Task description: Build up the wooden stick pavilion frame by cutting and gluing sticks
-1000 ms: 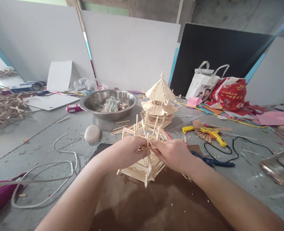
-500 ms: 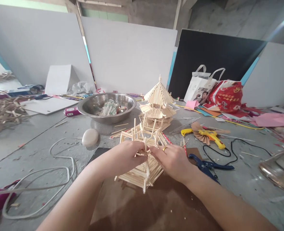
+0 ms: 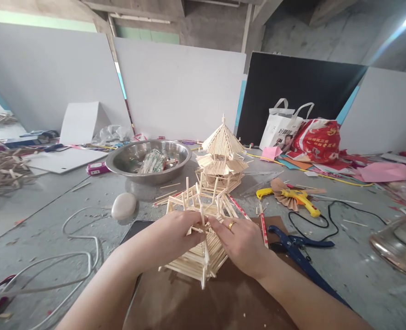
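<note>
A pale wooden stick model (image 3: 189,259), an open framework with sloping slatted sides and several upright posts, sits in front of me on a brown board (image 3: 175,305). From its left side my left hand (image 3: 175,233) reaches in, thumb and fingers closed around the base of a front upright stick (image 3: 203,214). My right hand (image 3: 244,238), with a gold ring, comes in from the other side, its fingertips pressed against the same stick. The fingers hide the joint between them. Right behind stands a finished-looking pagoda of sticks (image 3: 222,142) with a pointed roof.
A steel basin (image 3: 120,167) holding packets stands back left. Near it lie a white rounded object (image 3: 124,206) and a looped cable (image 3: 92,247). To the right are a yellow glue gun (image 3: 301,198), a blue-handled cutter (image 3: 295,252) and a clear container (image 3: 398,245). Bags (image 3: 316,142) stand farther back.
The camera view has shifted slightly, so the scene sits a little lower and to the left. Both hands keep their place at the upright stick.
</note>
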Demonstrator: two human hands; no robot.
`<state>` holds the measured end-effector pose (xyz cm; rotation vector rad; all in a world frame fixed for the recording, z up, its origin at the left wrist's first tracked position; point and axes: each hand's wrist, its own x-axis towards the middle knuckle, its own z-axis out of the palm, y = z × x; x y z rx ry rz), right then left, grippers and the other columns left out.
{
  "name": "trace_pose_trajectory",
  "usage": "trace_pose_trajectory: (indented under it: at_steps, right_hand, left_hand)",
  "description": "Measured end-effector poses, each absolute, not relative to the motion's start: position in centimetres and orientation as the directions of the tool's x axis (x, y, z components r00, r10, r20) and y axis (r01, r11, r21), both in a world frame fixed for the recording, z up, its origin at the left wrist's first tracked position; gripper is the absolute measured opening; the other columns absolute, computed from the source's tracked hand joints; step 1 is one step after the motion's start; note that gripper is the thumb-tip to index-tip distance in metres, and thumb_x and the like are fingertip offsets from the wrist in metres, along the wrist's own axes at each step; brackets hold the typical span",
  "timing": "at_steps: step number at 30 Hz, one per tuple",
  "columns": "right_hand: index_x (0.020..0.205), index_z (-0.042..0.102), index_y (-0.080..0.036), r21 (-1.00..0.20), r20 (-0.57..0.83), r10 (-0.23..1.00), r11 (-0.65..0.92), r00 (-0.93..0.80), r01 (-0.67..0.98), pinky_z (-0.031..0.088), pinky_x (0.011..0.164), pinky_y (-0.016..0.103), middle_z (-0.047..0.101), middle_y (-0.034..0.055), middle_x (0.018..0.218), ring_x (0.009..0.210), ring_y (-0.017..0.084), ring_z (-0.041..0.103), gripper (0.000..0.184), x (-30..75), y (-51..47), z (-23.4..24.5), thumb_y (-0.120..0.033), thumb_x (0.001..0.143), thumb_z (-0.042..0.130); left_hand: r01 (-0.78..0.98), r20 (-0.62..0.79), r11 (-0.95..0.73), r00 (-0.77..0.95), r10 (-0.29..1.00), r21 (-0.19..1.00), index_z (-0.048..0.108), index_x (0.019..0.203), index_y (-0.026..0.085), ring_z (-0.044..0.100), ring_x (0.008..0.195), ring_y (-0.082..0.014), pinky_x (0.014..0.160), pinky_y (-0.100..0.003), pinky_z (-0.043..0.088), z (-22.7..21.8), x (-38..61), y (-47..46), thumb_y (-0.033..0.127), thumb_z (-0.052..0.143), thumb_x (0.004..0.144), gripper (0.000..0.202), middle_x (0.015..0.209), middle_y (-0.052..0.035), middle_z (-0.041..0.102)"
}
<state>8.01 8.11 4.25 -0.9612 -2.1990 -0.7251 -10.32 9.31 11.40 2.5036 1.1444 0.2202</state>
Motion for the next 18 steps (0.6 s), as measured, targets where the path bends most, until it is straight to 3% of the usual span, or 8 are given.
trace_pose_trajectory:
  at_steps: [12, 15, 18]
  right_hand:
    - [0.102, 0.06, -0.014, 0.212, 0.701, 0.452, 0.606, -0.551, 0.767, 0.034, 0.052, 0.025, 0.059, 0.0016, 0.062, 0.059, 0.013, 0.052, 0.025, 8.9, 8.1, 4.9, -0.013, 0.079, 0.049]
    - [0.1, 0.061, -0.015, 0.208, 0.683, 0.486, 0.586, -0.545, 0.783, 0.037, 0.055, 0.025, 0.062, 0.0027, 0.065, 0.061, 0.013, 0.055, 0.024, 10.1, 7.9, 5.8, -0.012, 0.079, 0.049]
    - [0.096, 0.063, -0.017, 0.127, 0.688, 0.565, 0.523, -0.454, 0.843, 0.038, 0.056, 0.024, 0.065, 0.0032, 0.068, 0.06, 0.012, 0.056, 0.021, 12.1, 7.5, 6.9, -0.015, 0.08, 0.048]
  left_hand:
    - [0.698, -0.03, -0.591, 0.656, 0.754, 0.404, 0.056, 0.086, 0.02, 0.055, 0.07, -0.0142, 0.06, -0.024, 0.039, 11.5, -10.2, 9.5, 0.026, 0.041, 0.08, 0.017, 0.075, 0.0004, 0.061]
    - [0.707, -0.03, -0.595, 0.653, 0.757, 0.382, 0.057, 0.088, 0.02, 0.055, 0.07, -0.0142, 0.061, -0.023, 0.039, 11.6, -10.0, 9.5, 0.028, 0.043, 0.08, 0.018, 0.075, 0.0008, 0.061]
    - [0.711, -0.048, -0.59, 0.653, 0.756, 0.382, 0.057, 0.089, 0.022, 0.055, 0.069, -0.0133, 0.061, -0.023, 0.038, 11.7, -9.9, 9.7, 0.031, 0.043, 0.08, 0.018, 0.076, 0.0019, 0.061]
